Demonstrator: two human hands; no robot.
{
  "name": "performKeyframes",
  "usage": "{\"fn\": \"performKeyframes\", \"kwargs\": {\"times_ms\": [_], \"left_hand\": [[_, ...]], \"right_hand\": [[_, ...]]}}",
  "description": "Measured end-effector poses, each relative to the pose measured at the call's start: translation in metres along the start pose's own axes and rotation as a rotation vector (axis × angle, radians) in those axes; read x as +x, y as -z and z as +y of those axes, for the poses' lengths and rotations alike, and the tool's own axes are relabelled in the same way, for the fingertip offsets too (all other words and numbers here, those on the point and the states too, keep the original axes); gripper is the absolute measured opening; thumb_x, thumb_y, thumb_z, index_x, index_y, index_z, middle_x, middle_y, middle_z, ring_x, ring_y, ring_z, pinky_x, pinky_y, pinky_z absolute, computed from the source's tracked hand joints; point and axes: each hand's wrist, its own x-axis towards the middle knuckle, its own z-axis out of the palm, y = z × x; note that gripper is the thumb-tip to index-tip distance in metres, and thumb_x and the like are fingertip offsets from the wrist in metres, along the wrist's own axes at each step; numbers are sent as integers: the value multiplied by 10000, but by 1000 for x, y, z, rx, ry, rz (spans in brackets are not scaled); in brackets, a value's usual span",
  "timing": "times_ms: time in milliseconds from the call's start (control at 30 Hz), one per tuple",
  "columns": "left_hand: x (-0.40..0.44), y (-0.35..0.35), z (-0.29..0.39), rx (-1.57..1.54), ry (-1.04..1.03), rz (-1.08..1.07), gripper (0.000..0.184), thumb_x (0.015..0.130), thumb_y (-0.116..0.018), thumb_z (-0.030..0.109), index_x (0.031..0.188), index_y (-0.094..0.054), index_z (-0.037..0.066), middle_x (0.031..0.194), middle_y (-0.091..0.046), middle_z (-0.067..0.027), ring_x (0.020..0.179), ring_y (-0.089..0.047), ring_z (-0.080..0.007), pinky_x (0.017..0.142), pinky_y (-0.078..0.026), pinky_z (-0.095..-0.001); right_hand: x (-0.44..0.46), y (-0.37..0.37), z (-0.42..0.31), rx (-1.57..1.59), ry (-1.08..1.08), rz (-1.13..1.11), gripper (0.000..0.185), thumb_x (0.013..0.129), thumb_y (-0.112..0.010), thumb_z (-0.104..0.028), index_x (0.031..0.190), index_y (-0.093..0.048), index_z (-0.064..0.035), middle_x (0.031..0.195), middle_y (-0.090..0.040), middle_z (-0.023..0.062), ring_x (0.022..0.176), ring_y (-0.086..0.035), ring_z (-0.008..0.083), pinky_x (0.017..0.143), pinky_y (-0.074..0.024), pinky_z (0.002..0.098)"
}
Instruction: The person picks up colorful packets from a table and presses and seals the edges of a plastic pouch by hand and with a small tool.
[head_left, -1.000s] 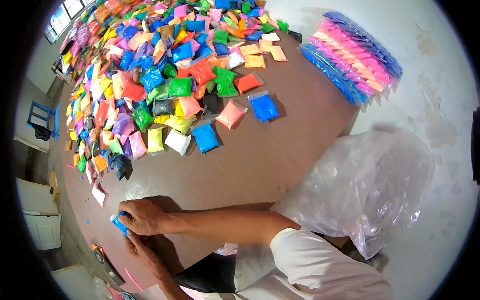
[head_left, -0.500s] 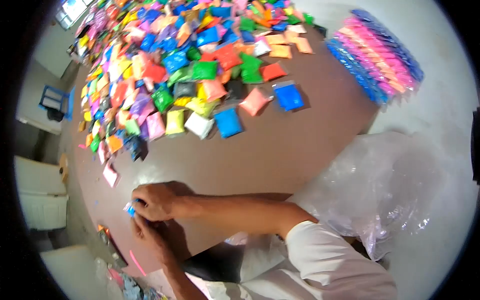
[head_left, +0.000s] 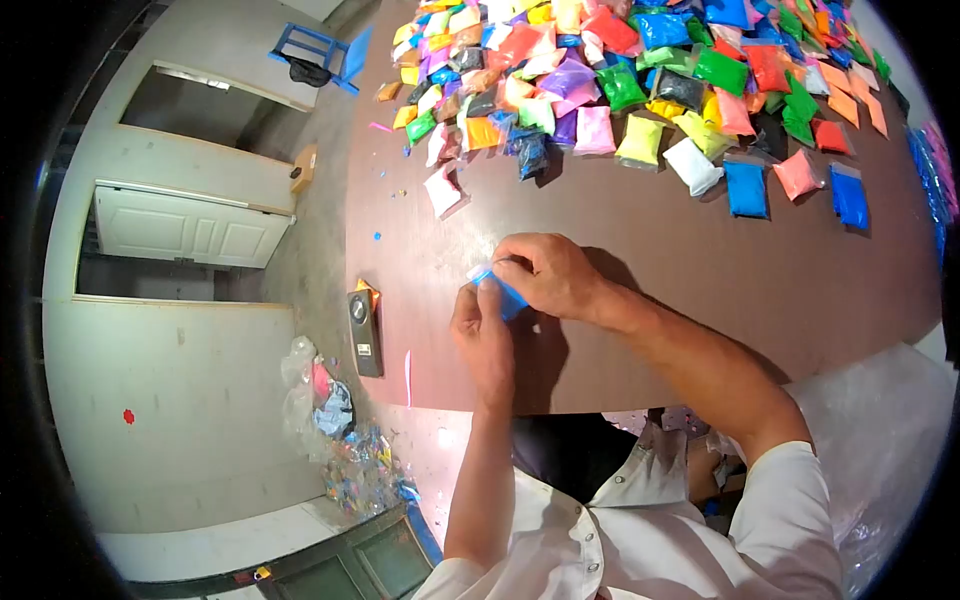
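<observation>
Above the brown table point(head_left: 640, 350), my left hand point(head_left: 484, 328) pinches one edge of a small clear plastic bag with bright blue contents point(head_left: 511, 302). My right hand point(head_left: 550, 276) has its fingers closed on the same blue packet at its upper edge. The fingers hide part of the packet, and whether its top is sealed cannot be made out. Beyond my hands, the nearest packets are a pale pink one point(head_left: 442, 192) and a dark blue one point(head_left: 532, 156).
A large pile of colourful packets point(head_left: 600, 90) covers the table's far side. A dark rectangular device point(head_left: 365, 335) and a pink strip point(head_left: 408, 378) lie near the left edge. Clear plastic sheeting point(head_left: 880, 430) is at the right; discarded wrappers point(head_left: 360, 470) lie on the floor.
The view has swung to the left, so the pile and my hands appear farther right. Both hands keep hold of the blue packet, more of which now shows.
</observation>
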Motion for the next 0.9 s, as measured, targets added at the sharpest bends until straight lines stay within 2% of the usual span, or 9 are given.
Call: {"fn": "performKeyframes", "kwargs": {"times_ms": [100,167,233,433,533,733,767,833,900], "left_hand": [[0,1,0,-29,40,19,299,1055,-580,252,897,-619,1,808,-610,-19,797,-520,-73,701,-442,-260],[-1,0,-1,-45,15,19,285,1060,-575,260,928,-636,14,816,-580,15,780,-483,-52,678,-409,-243],[-3,-1,0,-62,-8,17,275,1065,-570,267,959,-652,27,824,-550,49,763,-447,-31,655,-377,-226],[-1,-6,3,-199,85,117,286,1074,-564,277,956,-656,33,835,-564,47,769,-463,-33,659,-388,-223],[1,-1,-10,-125,9,82,295,1074,-568,294,953,-652,38,827,-557,49,759,-452,-34,650,-381,-223],[-4,-1,-4,-174,-32,111,294,1072,-577,301,950,-641,42,810,-539,54,738,-416,-32,638,-360,-222],[-4,1,-4,-191,1,122,268,1064,-585,271,985,-638,21,859,-587,14,780,-479,-52,687,-416,-236],[-2,0,-3,-235,42,136,248,1057,-594,241,1020,-636,-1,909,-636,-26,821,-542,-72,735,-472,-250],[0,-1,-1,-221,36,115,234,1046,-614,223,1025,-661,-6,882,-637,-8,791,-535,-57,705,-458,-234]], "right_hand": [[-1,-2,0,-58,-9,-6,190,906,-655,-205,916,-689,-18,750,-669,134,667,-647,243,639,-502,389],[0,-1,-1,-90,-7,-6,186,905,-655,-200,926,-689,-19,741,-664,133,661,-643,234,636,-501,385],[0,4,-7,-49,-72,-74,246,896,-648,-259,976,-697,-32,871,-702,207,821,-684,395,726,-529,465],[0,5,-4,-75,-21,-98,221,880,-629,-230,947,-682,-26,859,-689,211,815,-673,409,721,-518,480],[-1,2,-1,-92,37,-61,151,883,-647,-157,923,-665,-12,785,-674,148,706,-655,292,676,-517,402],[-2,3,-6,-54,-14,-45,167,919,-659,-175,935,-674,-10,753,-659,107,664,-615,187,632,-500,359],[-1,4,-8,-75,-11,-49,167,919,-659,-175,935,-674,-10,753,-659,107,664,-615,187,632,-500,359],[-1,8,-12,-28,-71,-94,226,918,-651,-240,940,-691,-19,792,-678,189,710,-671,330,661,-513,426],[-2,11,-17,-50,-74,-118,215,919,-652,-227,928,-688,-15,780,-675,183,690,-660,312,653,-508,411]]}}
